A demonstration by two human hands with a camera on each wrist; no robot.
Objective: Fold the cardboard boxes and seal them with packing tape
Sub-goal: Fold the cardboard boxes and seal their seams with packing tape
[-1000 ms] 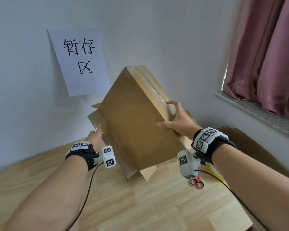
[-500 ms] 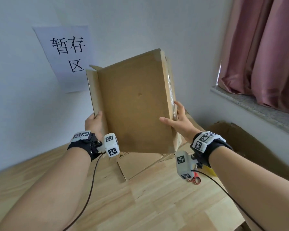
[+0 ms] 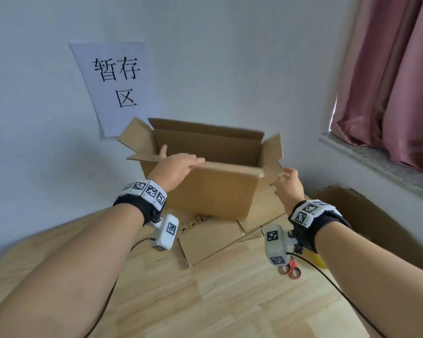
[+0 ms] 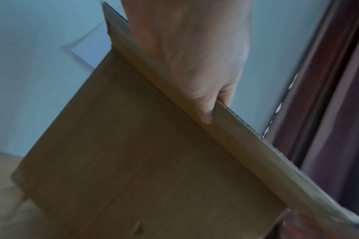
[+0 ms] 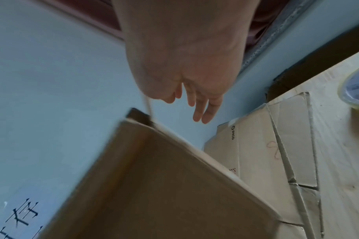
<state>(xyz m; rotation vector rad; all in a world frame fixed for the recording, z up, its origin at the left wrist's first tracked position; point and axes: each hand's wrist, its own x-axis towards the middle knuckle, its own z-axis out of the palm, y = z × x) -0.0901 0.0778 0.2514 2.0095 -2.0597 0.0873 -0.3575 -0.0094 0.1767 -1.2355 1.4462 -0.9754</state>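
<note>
A brown cardboard box (image 3: 213, 191) (image 4: 143, 161) (image 5: 153, 186) stands upright near the wall, its top open and its flaps raised. It sits on flattened cardboard (image 3: 210, 237) (image 5: 266, 145). My left hand (image 3: 178, 164) (image 4: 184, 48) lies over the edge of the near flap at its left end, fingers stretched along it and the thumb pointing up inside the box. My right hand (image 3: 288, 184) (image 5: 184, 56) hovers beside the box's right front corner, fingers loose, holding nothing. A tape roll (image 5: 356, 90) lies on the table to the right.
Red-handled scissors (image 3: 291, 268) lie on the wooden table (image 3: 230, 301) under my right wrist. A large open carton (image 3: 376, 223) stands off the table's right edge. A paper sign (image 3: 117, 86) hangs on the wall, and a windowsill (image 3: 376, 162) with a curtain (image 3: 388, 81) is at the right.
The box was held up on end in both hands; now it stands upright with its open top up. My right hand has let go, and my left has moved onto the near flap.
</note>
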